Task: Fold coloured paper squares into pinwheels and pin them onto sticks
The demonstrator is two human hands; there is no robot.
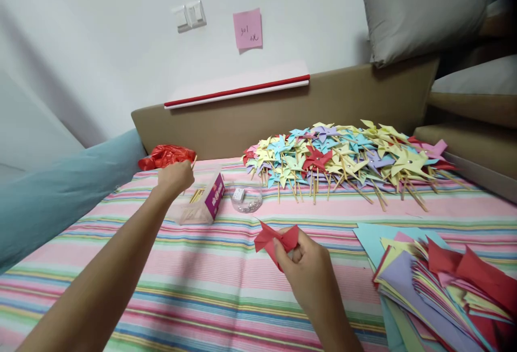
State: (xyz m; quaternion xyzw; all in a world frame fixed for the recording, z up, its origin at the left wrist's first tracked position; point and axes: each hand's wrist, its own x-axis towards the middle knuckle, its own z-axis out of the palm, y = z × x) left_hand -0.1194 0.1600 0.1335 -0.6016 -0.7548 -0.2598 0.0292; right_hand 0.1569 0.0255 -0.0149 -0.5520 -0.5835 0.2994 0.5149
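My right hand (309, 260) pinches a red paper pinwheel (271, 239) above the striped cloth, thumb on its front and its blades folded toward the middle. Farther out on the left, my left hand (176, 178) is closed round a thin wooden stick (194, 162), only the tip of which shows. Under that hand stands a clear plastic box (194, 214) with a purple label, and more sticks (197, 195) lie inside it. Just right of the box is a round clear dish (247, 209) with small shiny bits along its edge, too small to make out.
Finished pinwheels (323, 158) on sticks lie heaped at the back right. Stacked coloured paper (428, 292) is at the front right. A red plastic bag (167, 155) sits behind my left hand. Grey cushions (424, 12) rest at the upper right; a brown headboard (226, 131) runs along the wall.
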